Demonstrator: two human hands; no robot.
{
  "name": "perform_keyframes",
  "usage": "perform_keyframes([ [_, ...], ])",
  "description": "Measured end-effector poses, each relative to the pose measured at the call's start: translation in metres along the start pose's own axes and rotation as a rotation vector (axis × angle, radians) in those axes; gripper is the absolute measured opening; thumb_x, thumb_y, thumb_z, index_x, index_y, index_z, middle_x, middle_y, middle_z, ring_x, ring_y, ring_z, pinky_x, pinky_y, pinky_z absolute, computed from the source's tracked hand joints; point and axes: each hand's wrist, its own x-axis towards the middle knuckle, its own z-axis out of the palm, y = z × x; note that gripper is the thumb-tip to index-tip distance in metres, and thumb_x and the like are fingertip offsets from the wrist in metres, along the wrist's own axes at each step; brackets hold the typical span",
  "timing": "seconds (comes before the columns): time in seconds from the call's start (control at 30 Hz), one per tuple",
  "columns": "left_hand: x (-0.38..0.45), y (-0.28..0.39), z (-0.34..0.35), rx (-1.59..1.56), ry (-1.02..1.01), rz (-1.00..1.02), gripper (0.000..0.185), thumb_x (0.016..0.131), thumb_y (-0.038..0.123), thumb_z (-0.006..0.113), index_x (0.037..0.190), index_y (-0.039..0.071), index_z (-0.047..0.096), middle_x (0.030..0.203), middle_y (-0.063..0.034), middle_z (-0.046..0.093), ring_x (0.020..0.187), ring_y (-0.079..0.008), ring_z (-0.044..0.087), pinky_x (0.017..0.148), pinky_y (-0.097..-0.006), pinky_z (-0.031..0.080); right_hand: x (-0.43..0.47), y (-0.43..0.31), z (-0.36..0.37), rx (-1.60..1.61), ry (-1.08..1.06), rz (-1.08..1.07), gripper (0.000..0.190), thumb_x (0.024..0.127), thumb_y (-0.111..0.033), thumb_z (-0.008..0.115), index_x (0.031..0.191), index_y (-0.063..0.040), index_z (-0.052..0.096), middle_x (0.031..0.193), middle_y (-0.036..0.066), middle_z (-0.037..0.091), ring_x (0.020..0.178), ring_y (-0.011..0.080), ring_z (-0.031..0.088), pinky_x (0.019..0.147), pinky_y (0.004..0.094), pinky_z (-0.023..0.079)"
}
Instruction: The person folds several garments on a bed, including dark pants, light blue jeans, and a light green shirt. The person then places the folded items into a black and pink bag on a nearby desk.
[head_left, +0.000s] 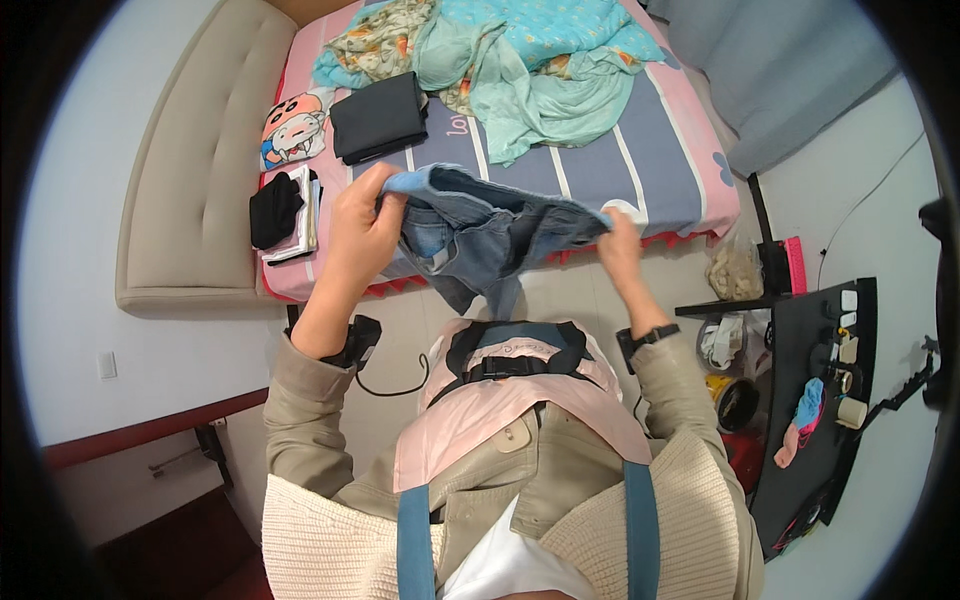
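Observation:
My left hand (367, 217) grips one end of the waistband of a blue denim garment (487, 232), and my right hand (621, 247) pinches the other end. The denim is stretched between both hands above the floor, near the bed's edge, and its lower part hangs down in folds. Beyond my left hand, on the bed (585, 169), lie a folded black cloth item (379, 118), a folded garment with a cartoon print (295, 133) and a stack of folded clothes (311, 217) with a black piece (275, 211) on top.
A rumpled turquoise blanket (540, 97) lies across the bed's far part. The padded headboard (202, 172) stands at left. At right are a black table (802, 367) with small items, a bag (735, 274) and a yellow container (731, 401). A cable (394, 393) trails at lower left.

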Motion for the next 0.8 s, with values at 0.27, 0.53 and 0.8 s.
perform_keyframes([
  [0.27, -0.051, -0.014, 0.0, 0.353, 0.014, -0.08, 0.011, 0.075, 0.001, 0.054, 0.084, 0.003, 0.058, 0.065, -0.01, 0.049, 0.058, -0.0265, 0.051, 0.054, -0.0309, 0.04, 0.003, -0.013, -0.152, -0.37, 0.184, -0.058, 0.021, 0.075, -0.01, 0.052, 0.096, -0.009, 0.058, 0.091, 0.014, 0.058, 0.08, 0.0347, 0.057, 0.068, 0.0416, 0.045],
  [0.53, -0.036, -0.015, 0.034, -0.306, -0.009, -0.681, 0.015, 0.089, 0.012, 0.047, 0.089, 0.001, 0.056, 0.067, -0.0055, 0.059, 0.053, -0.0142, 0.057, 0.048, -0.0239, 0.044, 0.049, -0.009, -0.176, 0.192, -0.262, 0.477, 0.021, 0.084, -0.015, 0.048, 0.1, -0.004, 0.058, 0.072, 0.009, 0.06, 0.07, 0.0232, 0.061, 0.058, 0.0322, 0.047],
  [0.8, 0.162, -0.13, 0.075, -0.252, 0.086, -0.302, 0.022, 0.091, 0.018, 0.045, 0.094, -0.001, 0.054, 0.072, -0.0084, 0.061, 0.063, -0.0129, 0.06, 0.059, -0.0245, 0.048, 0.252, -0.009, -0.096, 0.642, 0.003, 0.19, 0.042, 0.09, -0.026, 0.05, 0.125, -0.004, 0.043, 0.101, 0.01, 0.055, 0.09, 0.0158, 0.053, 0.077, 0.0276, 0.045],
])
